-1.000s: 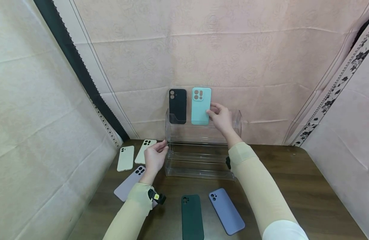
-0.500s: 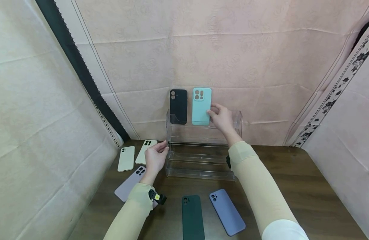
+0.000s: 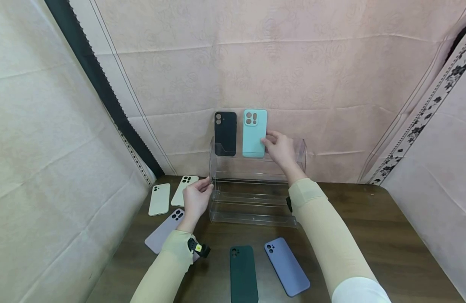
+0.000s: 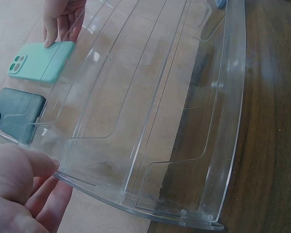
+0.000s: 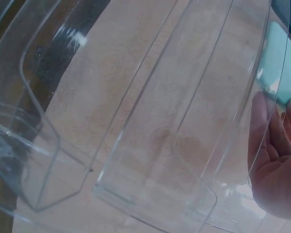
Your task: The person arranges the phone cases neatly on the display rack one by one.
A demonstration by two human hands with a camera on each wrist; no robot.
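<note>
A turquoise phone case (image 3: 254, 136) stands upright at the top tier of a clear tiered rack (image 3: 252, 219). My right hand (image 3: 280, 149) pinches its right edge between thumb and fingers, as the right wrist view also shows through the clear plastic. Left of it, a black phone case (image 3: 225, 134) leans in the same tier. My left hand (image 3: 197, 198) grips the rack's left side edge; in the left wrist view its thumb (image 4: 41, 162) lies over the edge, fingers beneath.
Two white cases (image 3: 159, 199) and a lilac case (image 3: 164, 231) lie left of the rack. In front lie a dark green case (image 3: 243, 273) and a blue-violet case (image 3: 287, 267). Cloth (image 3: 331, 84) hangs behind the brown table (image 3: 354, 223).
</note>
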